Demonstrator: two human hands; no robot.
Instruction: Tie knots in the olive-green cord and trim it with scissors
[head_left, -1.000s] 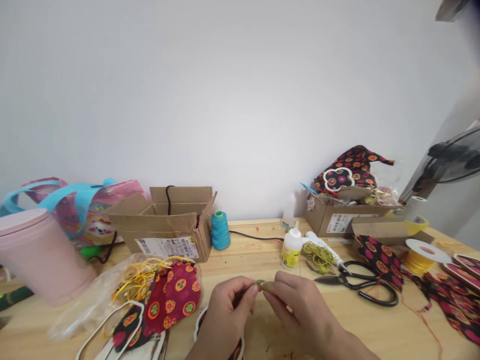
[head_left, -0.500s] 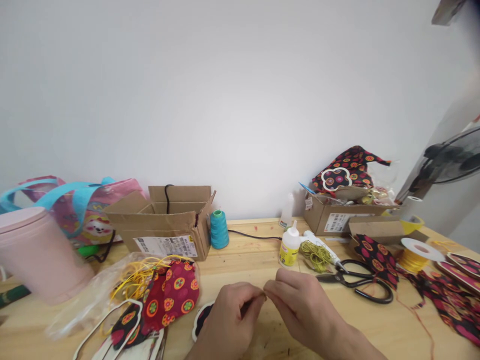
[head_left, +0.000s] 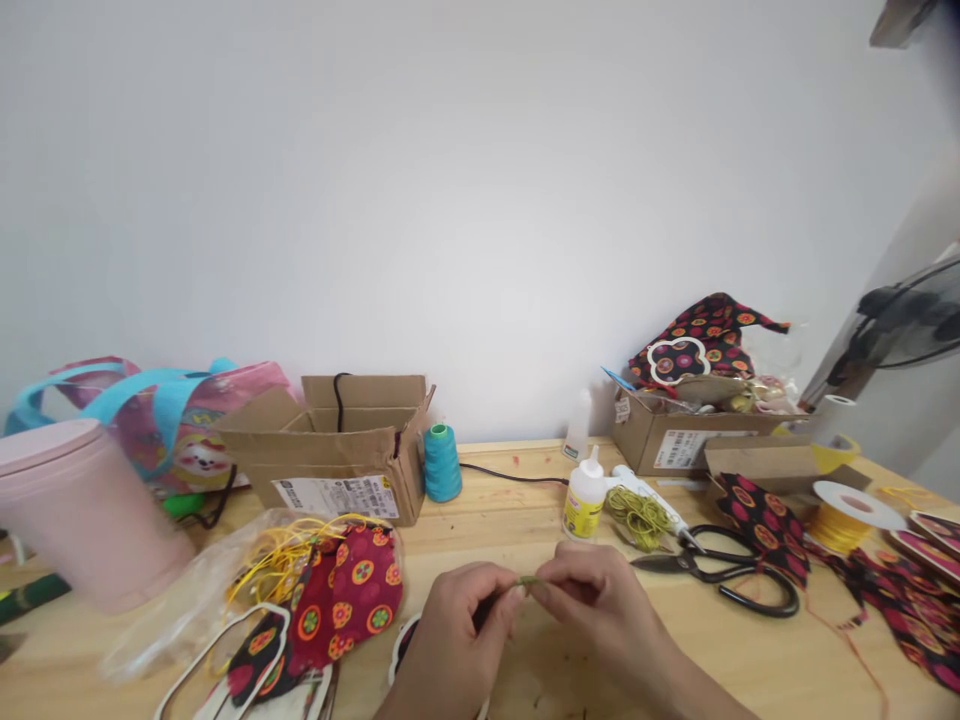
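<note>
Between the fingertips of both hands is a small piece of olive-green cord (head_left: 527,582). My left hand (head_left: 466,632) pinches its left end, and my right hand (head_left: 600,608) pinches it from the right, the fingertips nearly touching. Partly hidden behind my left wrist lies a white-rimmed dark fabric piece (head_left: 403,645). Beyond my right hand are a yellow-labelled glue bottle (head_left: 584,502), a bundle of olive-green cord (head_left: 640,517) and black-handled scissors (head_left: 701,565).
Patterned red fabric (head_left: 352,590) and yellow cord (head_left: 281,555) lie left. Behind stand an open cardboard box (head_left: 330,470), a teal thread cone (head_left: 442,465) and a pink container (head_left: 90,510). A yellow spool (head_left: 840,525) and a filled box (head_left: 652,435) are right.
The fingertips have parted slightly, and green cord now shows between them. The whole view has shifted a little, with things appearing slightly lower and further right.
</note>
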